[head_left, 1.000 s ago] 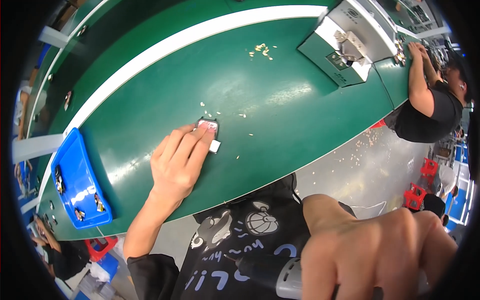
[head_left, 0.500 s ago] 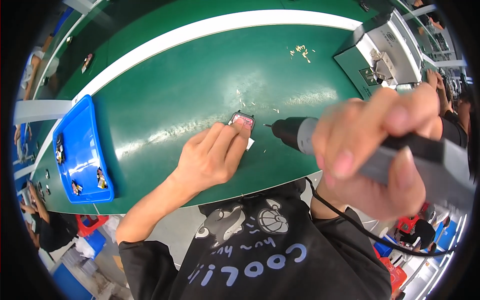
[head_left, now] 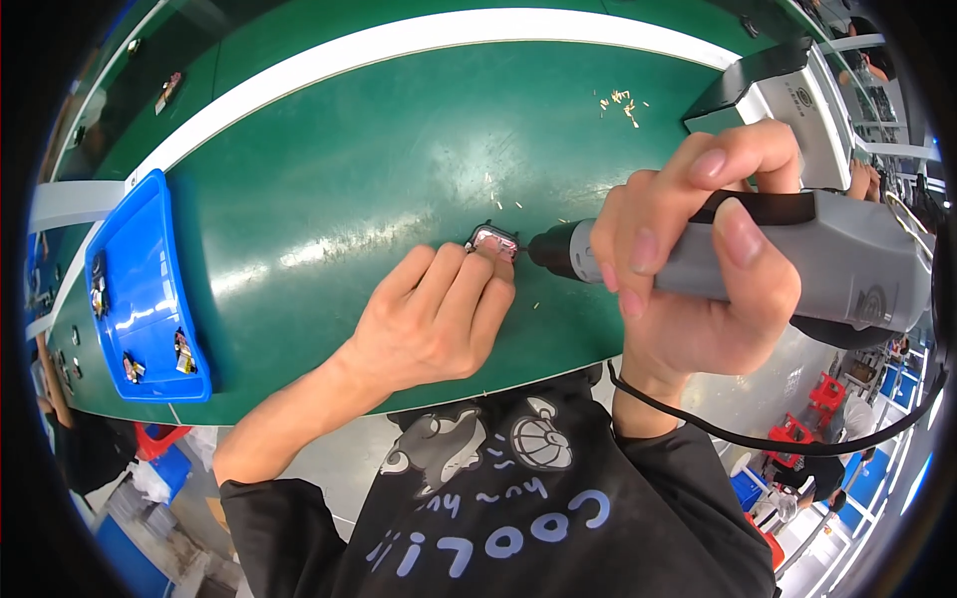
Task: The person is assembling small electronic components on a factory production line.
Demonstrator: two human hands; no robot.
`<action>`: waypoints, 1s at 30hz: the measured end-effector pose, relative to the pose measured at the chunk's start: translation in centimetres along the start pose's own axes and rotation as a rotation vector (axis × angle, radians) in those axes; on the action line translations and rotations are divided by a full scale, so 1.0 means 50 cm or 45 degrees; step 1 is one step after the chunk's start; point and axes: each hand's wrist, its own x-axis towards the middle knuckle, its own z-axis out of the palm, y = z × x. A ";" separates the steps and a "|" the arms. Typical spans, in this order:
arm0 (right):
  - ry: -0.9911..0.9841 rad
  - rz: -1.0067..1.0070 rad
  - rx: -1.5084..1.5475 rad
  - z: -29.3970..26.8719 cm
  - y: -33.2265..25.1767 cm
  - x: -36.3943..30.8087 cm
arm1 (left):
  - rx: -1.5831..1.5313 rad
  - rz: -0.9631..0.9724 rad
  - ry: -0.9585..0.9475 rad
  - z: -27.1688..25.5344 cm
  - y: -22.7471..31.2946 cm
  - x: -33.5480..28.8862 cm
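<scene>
On the green table, my left hand (head_left: 429,314) is closed, its fingertips pressing a small dark-framed part with a pinkish inside (head_left: 495,239) down on the surface. The fingers cover part of it. My right hand (head_left: 703,249) is wrapped round a grey and black electric screwdriver (head_left: 837,254), held level and pointing left. Its black nose (head_left: 556,249) sits just right of the part, and the thin bit reaches the part's right edge. Whether the bit sits in a screw is too small to tell.
A blue tray (head_left: 135,259) with several small components stands at the left. Toward the far right are a white and black box (head_left: 788,100) and scattered pale bits (head_left: 620,105). A black cable (head_left: 738,434) loops below my right hand. Other people sit at both sides.
The screwdriver has come left, its bit going from a gap beside the part to its edge. My left hand stays on the part, which now sits slightly turned. The whole view has shifted a little.
</scene>
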 end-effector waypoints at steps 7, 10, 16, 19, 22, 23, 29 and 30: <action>0.007 0.014 -0.016 0.007 0.013 0.001 | 0.015 -0.013 0.021 0.005 0.003 0.002; -0.059 0.023 0.002 0.002 0.020 0.004 | 0.017 -0.020 0.007 0.000 0.004 0.001; -0.040 0.070 -0.117 0.017 0.030 0.009 | -0.037 -0.026 -0.071 -0.011 0.004 0.007; -0.001 0.053 -0.179 0.026 0.040 0.006 | -0.107 -0.011 -0.103 -0.016 0.001 0.016; 0.064 -0.006 -0.162 0.016 0.056 0.000 | -0.186 0.025 -0.177 -0.027 0.000 0.034; 0.086 -0.028 -0.153 0.006 0.050 -0.002 | -0.215 -0.018 -0.201 -0.028 -0.001 0.038; 0.348 -0.637 0.338 -0.150 -0.075 -0.068 | -0.381 -0.177 -0.202 -0.031 -0.021 0.017; 0.577 -0.736 0.205 -0.185 -0.099 -0.090 | -0.382 -0.166 -0.200 -0.027 -0.030 0.018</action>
